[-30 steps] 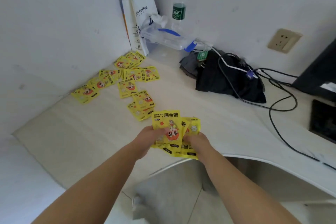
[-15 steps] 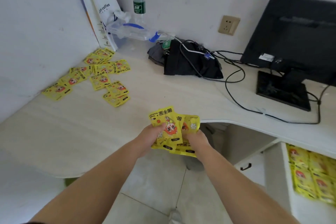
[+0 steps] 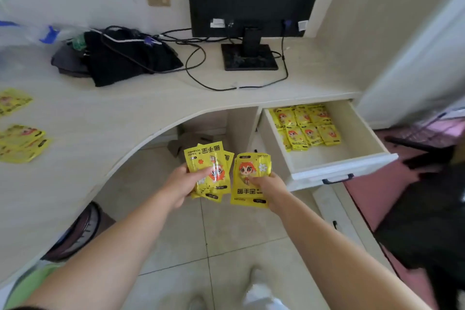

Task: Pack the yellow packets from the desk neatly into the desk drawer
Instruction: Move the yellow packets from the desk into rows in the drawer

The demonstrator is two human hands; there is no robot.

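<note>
Yellow packets [image 3: 208,171] are fanning in left hand [image 3: 181,185], right hand [image 3: 268,187] pinching two split-off packs [image 3: 250,180], likely for laying singly beside rows in open drawer [image 3: 349,151].

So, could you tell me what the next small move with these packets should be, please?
Probably carry the right hand's packets into the open drawer and lay them in its bare front part, beside the rows already there.
</note>
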